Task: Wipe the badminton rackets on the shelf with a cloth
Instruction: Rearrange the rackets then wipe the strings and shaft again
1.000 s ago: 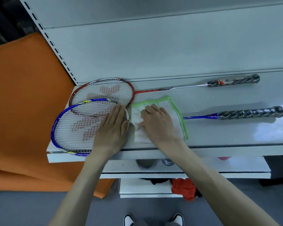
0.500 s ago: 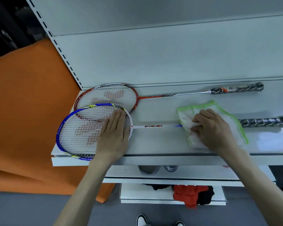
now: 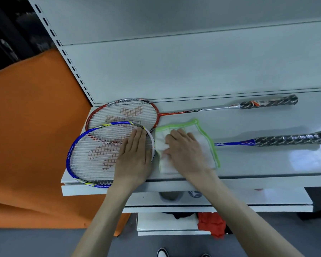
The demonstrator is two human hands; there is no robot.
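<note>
Right hand: right hand [image 3: 185, 153] lay on the cloth [image 3: 208, 145], fingers curled, bunching and gripping it over the blue racket's [image 3: 93, 160] shaft, just beside the head.
Left hand: left hand [image 3: 135, 158] lay flat, fingers straight, pressing the blue racket's strings; grasping nothing.
Blue racket: near the shelf [image 3: 267, 164] front edge, head at left, handle far right; its shaft passed under the cloth, directly beneath the grip.
Red racket [image 3: 122, 114]: behind, against the back panel, head partly under the blue frame; apart from the cloth.
Risk: head overhung the front edge; a hard stroke, or lifted left palm, could likely slide the racket off.
Risk: cloth might snag where shaft meets frame.
</note>
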